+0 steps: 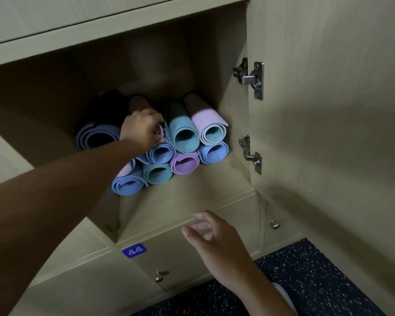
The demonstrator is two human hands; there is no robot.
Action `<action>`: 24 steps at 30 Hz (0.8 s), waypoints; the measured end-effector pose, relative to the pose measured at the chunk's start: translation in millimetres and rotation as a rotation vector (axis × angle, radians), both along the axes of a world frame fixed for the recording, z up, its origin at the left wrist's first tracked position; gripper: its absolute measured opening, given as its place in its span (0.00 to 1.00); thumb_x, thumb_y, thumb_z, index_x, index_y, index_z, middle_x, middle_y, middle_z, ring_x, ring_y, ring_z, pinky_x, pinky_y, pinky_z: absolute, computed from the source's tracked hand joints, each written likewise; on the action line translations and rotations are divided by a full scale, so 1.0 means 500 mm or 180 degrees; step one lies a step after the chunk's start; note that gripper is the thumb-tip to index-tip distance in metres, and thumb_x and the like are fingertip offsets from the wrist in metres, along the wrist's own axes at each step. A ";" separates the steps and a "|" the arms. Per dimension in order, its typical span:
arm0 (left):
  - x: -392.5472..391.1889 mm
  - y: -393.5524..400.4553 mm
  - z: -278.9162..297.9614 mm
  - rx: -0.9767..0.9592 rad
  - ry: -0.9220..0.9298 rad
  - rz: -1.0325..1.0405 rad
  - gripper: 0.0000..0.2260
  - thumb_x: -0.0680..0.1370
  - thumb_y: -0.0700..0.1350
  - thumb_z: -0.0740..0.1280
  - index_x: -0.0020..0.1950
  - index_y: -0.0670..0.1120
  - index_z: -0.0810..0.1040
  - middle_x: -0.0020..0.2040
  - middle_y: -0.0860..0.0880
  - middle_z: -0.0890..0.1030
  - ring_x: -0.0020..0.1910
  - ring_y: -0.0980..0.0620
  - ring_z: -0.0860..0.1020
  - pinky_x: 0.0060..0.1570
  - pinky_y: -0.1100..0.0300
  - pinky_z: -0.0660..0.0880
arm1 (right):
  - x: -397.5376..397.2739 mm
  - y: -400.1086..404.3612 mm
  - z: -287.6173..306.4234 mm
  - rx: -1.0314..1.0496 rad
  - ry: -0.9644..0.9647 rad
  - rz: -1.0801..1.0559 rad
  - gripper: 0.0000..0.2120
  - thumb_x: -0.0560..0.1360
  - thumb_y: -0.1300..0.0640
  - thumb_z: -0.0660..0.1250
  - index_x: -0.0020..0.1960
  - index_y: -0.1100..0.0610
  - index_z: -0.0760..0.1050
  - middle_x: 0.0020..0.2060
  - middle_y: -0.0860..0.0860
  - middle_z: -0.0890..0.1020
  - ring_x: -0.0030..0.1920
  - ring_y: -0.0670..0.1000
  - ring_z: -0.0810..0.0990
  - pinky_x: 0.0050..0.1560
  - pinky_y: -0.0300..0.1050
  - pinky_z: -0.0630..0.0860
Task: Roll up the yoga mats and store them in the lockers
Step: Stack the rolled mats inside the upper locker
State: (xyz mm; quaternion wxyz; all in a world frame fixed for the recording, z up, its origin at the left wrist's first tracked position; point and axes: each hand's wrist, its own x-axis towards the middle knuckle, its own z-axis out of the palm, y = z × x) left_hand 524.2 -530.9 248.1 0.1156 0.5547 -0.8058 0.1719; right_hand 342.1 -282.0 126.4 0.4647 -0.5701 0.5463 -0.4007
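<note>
The rolled foam yoga mats (184, 135), blue, teal and pink, lie stacked inside the open beige wooden locker (192, 197). The loose pile could slide forward or unroll if pushed unevenly. The left hand (141, 130), arm fully reached in, has its grip curled on a pink rolled mat (160, 131). The right hand (211, 236) hovers below the locker's edge, grip spread and empty.

Rolled mats (160, 151) stacked in open locker (192, 188), ends facing out. Left hand (141, 128) on top-row roll; more rolls right of and below the grip. Right hand (212, 238) before the locker's front edge, door (328, 110) hinged at right.
</note>
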 end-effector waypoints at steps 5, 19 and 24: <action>0.009 0.039 0.009 -0.0271 0.0183 -0.0112 0.26 0.70 0.52 0.80 0.65 0.45 0.80 0.66 0.41 0.77 0.63 0.35 0.72 0.60 0.45 0.69 | -0.001 0.009 0.004 -0.0104 0.0155 -0.0003 0.17 0.80 0.42 0.66 0.68 0.44 0.74 0.49 0.34 0.79 0.50 0.30 0.76 0.46 0.25 0.70; 0.058 0.528 -0.019 0.0380 0.1041 -0.0336 0.16 0.75 0.54 0.76 0.60 0.51 0.81 0.59 0.50 0.81 0.61 0.45 0.76 0.56 0.48 0.76 | -0.051 0.207 0.085 -0.0578 0.0373 -0.0451 0.11 0.81 0.54 0.68 0.63 0.50 0.79 0.50 0.40 0.84 0.50 0.35 0.80 0.49 0.27 0.72; 0.091 0.722 -0.052 0.0589 0.1067 -0.0364 0.14 0.76 0.54 0.74 0.59 0.51 0.81 0.55 0.49 0.81 0.57 0.43 0.79 0.51 0.46 0.78 | -0.108 0.336 0.140 -0.0610 0.1138 -0.0378 0.15 0.81 0.52 0.67 0.67 0.50 0.76 0.57 0.42 0.81 0.57 0.41 0.79 0.65 0.45 0.75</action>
